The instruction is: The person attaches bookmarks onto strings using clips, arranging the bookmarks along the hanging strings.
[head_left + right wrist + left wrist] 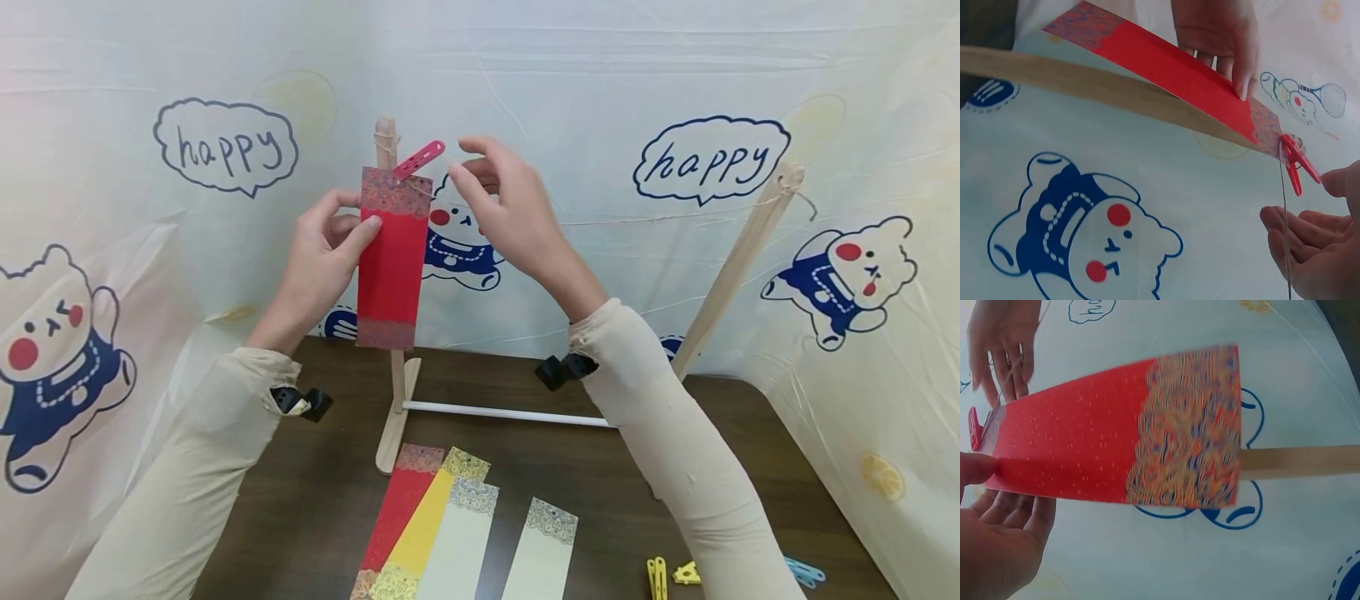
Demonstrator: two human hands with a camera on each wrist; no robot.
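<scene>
A red paper strip with patterned lace-like ends hangs upright in front of the left wooden post. My left hand pinches its left edge near the top, thumb on the front and fingers behind. At the strip's top, a pink-red clothespin clips it by the thin string and sticks out toward the upper right. My right hand is just right of the clothespin, fingers loosely bent and holding nothing. In the right wrist view, a small gap separates this hand from the clothespin's handles.
The string runs to the right wooden post; a white rod lies low between the posts. On the brown table are red, yellow and white strips, with yellow and blue clothespins at front right.
</scene>
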